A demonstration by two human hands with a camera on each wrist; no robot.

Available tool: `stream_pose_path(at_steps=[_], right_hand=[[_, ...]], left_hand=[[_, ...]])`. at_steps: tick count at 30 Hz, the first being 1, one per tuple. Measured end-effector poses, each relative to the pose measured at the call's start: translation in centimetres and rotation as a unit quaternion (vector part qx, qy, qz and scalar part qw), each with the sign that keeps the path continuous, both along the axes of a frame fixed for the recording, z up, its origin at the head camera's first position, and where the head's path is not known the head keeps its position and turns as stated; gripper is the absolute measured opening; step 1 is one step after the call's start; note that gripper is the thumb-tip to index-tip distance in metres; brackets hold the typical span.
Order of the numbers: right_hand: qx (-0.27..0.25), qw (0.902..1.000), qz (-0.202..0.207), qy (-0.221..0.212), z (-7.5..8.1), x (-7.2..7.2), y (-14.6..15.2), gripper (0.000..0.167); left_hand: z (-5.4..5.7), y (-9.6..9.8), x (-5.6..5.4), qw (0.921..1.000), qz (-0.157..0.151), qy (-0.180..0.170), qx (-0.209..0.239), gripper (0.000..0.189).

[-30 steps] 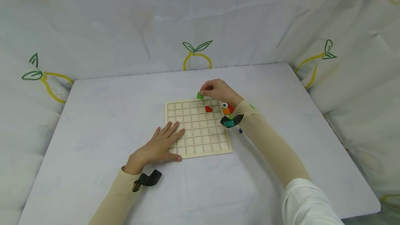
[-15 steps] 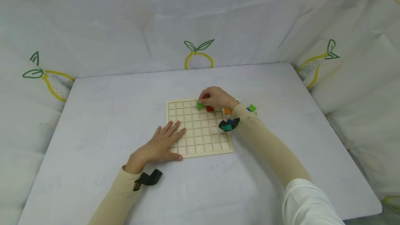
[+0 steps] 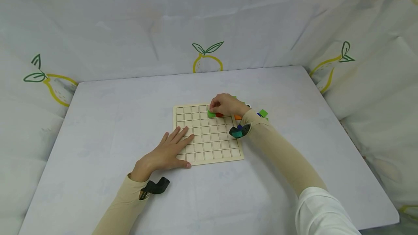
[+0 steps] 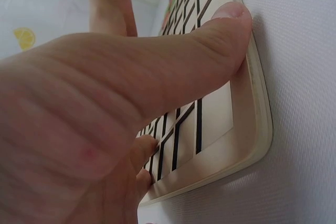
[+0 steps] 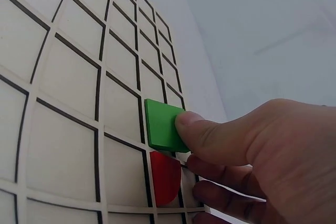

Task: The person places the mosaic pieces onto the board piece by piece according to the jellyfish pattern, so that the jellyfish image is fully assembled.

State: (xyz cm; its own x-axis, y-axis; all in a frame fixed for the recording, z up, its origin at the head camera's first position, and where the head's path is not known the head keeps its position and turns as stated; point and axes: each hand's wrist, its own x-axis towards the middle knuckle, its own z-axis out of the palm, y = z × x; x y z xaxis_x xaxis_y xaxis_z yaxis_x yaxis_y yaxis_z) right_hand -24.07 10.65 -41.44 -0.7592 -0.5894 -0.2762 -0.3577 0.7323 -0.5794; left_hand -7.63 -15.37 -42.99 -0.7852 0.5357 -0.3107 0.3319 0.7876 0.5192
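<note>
A pale wooden grid board (image 3: pixel 209 137) lies flat on the white table. My left hand (image 3: pixel 168 151) rests on its near left corner with fingers spread; in the left wrist view the thumb (image 4: pixel 226 35) presses the frame's edge. Near the board's far side, my right hand (image 3: pixel 228 104) pinches a green square tile (image 5: pixel 164 125) between thumb and fingers. The tile is over a cell directly beside a red tile with a rounded edge (image 5: pixel 165 179), which sits in its own cell. From the head view, the fingers partly cover both tiles.
Right of the board lie loose tiles, partly hidden by the right wrist: an orange tile (image 3: pixel 238 117), a green tile (image 3: pixel 263 113) and a bit of blue (image 3: pixel 240 127). A white cloth with lemon prints (image 3: pixel 130 28) hangs behind the table.
My right hand has brought the green tile from beyond the board's far edge toward me, onto the cell left of the red tile. My left hand has stayed in place.
</note>
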Motion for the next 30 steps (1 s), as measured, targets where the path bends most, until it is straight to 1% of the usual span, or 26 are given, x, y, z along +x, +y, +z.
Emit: stream_pose_path(at_steps=[8, 14, 17, 19, 24, 26, 30], right_hand=[[-0.006, 0.9992, 0.020, 0.033, -0.4, 0.0, -0.1, 0.013], [-0.013, 0.9990, 0.014, 0.039, -0.3, 0.3, -0.4, 0.012], [-0.013, 0.9995, -0.001, 0.030, -0.1, 0.5, -0.3, 0.015], [-0.019, 0.9994, -0.020, 0.019, 0.2, 0.5, 0.0, 0.019], [-0.052, 0.9956, -0.077, 0.000, 1.9, 0.3, 1.5, 0.027], [-0.057, 0.9941, -0.092, 0.004, 2.7, 0.1, 2.3, 0.030], [-0.049, 0.9928, -0.107, 0.018, 4.0, -0.3, 3.9, 0.035]], left_hand=[[0.1, 0.1, 0.0, 1.0000, 0.000, 0.002, -0.003, 0.098], [0.1, 0.0, 0.0, 1.0000, 0.000, 0.003, 0.000, 0.096], [0.1, 0.0, 0.1, 1.0000, 0.000, 0.002, 0.000, 0.096], [0.1, 0.0, 0.1, 1.0000, 0.002, 0.001, 0.000, 0.096], [0.2, 0.0, 0.1, 1.0000, 0.002, 0.002, 0.001, 0.096], [0.2, 0.0, 0.2, 1.0000, 0.002, 0.002, 0.001, 0.096], [0.1, 0.0, 0.1, 1.0000, 0.002, 0.001, 0.001, 0.096]])
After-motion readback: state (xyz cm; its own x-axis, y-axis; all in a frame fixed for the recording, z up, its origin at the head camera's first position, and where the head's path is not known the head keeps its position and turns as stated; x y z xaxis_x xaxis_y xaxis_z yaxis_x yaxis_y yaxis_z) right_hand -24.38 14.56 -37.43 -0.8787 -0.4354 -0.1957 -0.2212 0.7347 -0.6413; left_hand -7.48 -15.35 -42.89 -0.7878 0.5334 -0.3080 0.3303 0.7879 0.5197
